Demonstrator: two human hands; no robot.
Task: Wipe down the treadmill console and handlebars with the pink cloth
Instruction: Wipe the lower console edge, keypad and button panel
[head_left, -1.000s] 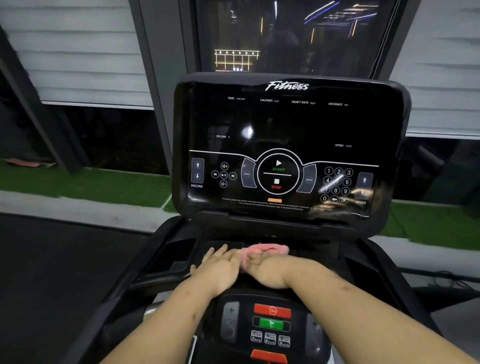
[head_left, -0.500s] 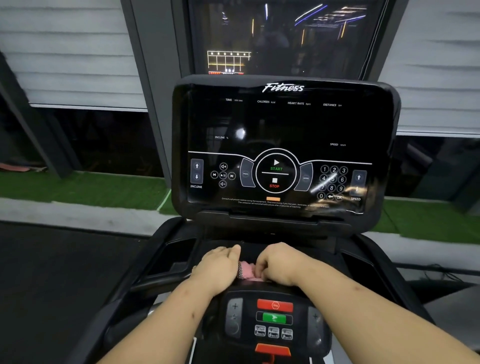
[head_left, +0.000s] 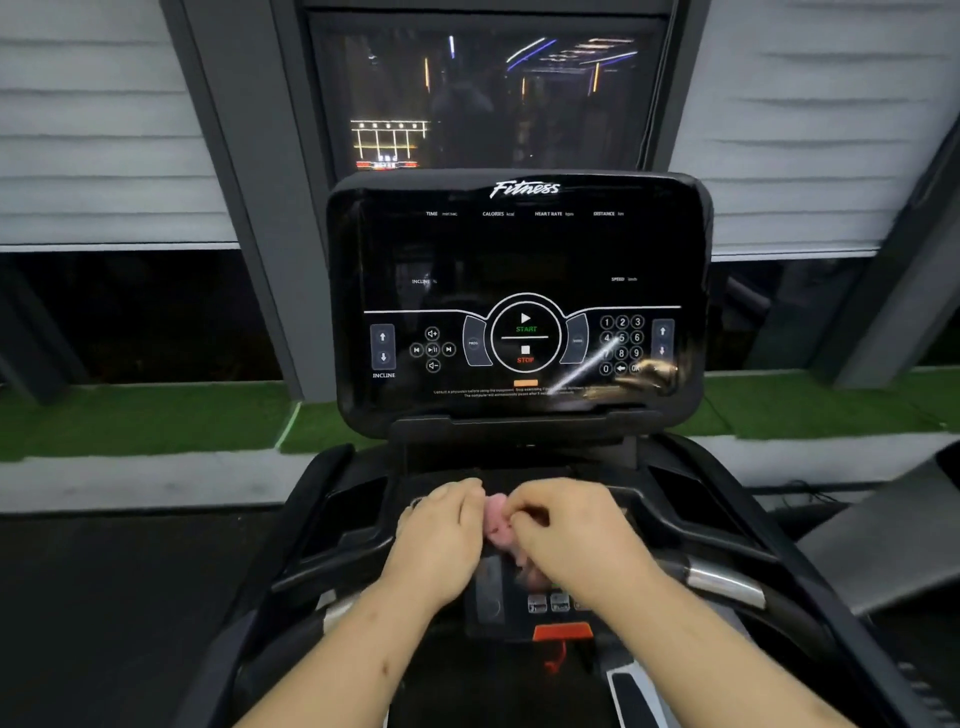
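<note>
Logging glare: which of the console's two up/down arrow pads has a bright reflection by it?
The right arrow pad, beside the number keys; a bright smear lies just below it. The INCLINE pad on the left shows none.

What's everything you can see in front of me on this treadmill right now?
console screen: one, black, upright, centre
pink cloth: one, pink, bunched between the hands
lower control panel: one, black, under the hands
safety key: one, orange-red, below that panel
handlebars: two, black with silver sections, either side
artificial grass: strips, green, behind the treadmill
blinds: two, grey-white, upper corners
left hand: one, holds cloth's left side
right hand: one, pinches cloth's right side
</note>
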